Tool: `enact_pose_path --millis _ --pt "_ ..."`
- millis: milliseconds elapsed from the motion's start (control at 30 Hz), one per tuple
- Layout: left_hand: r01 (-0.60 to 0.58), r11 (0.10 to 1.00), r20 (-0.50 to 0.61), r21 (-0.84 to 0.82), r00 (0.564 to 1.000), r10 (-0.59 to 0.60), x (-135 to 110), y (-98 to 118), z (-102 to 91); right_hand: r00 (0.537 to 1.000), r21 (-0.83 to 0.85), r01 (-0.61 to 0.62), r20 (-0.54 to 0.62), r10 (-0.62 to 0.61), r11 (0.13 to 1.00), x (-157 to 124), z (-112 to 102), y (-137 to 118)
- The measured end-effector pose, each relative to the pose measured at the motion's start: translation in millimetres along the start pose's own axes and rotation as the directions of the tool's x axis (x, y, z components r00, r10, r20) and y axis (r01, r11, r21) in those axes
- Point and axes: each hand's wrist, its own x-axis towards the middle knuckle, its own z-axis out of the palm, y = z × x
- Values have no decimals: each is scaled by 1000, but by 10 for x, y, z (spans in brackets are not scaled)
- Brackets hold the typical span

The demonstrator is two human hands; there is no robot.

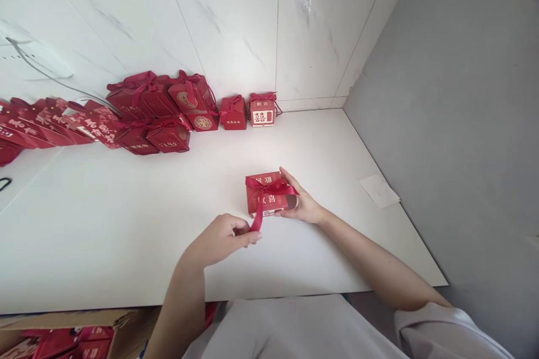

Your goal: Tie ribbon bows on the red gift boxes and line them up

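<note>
On the bench [126, 224], the left hand [221, 238] is pinching soft ribbon [257, 217]; the right hand [301, 202] is cupping the light box [267, 197].

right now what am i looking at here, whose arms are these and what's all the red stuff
This is one picture from a camera worn on a person's head, looking down at their own two bare arms. The left hand pinches the loose end of a red ribbon. The right hand steadies a small red gift box that the ribbon is tied around. The box sits on a white table. Along the back wall stands a row of similar red boxes with bows. A piece of white paper lies near the right edge, and a cardboard carton shows below the table.
</note>
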Motion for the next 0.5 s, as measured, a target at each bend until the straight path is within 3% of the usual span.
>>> enact_pose_path --millis 33,100,167,233,300,367,500 --pt "1 999 -9 50 1000 -1 -35 25 -60 1000 19 -4 31 3 1000 -4 -32 -30" --pt "-26 991 -168 128 985 47 -66 80 -180 998 90 3 59 -8 996 4 -117 -103" --pt "-63 985 -377 159 919 119 -28 128 -272 999 149 9 -43 -3 989 44 -218 -191" --pt "-92 986 -497 142 855 151 65 158 -315 980 117 -47 -187 69 992 109 -308 -289" --pt "-116 987 -519 107 840 156 179 165 -305 961 50 -169 -213 176 984 177 -358 -391" --pt "-129 989 -490 79 858 151 277 152 -255 952 1 -261 -168 258 965 223 -350 -485" --pt "-81 996 -394 -22 917 66 355 87 -129 956 81 -275 -87 282 958 226 -207 -622"
